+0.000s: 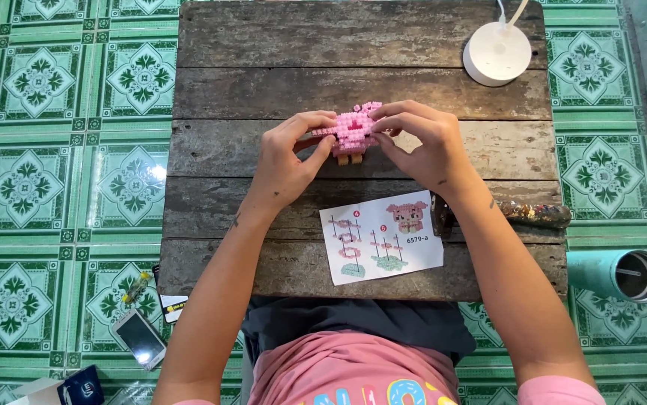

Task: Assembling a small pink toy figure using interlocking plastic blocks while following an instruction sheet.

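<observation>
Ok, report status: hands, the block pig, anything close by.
Left hand and right hand both pinching the pink block pig over the wooden table. Instruction sheet lies just below. Nothing blocking.

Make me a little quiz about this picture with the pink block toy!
1. True or false: both hands touch the pink block figure.
2. What lies on the wooden table nearest the person: A) instruction sheet, B) round white device, C) scissors?
3. On which side of the table does the phone lie on the floor?

Key: 1 true, left hand and right hand; 2 A; 3 the person's left.
</observation>
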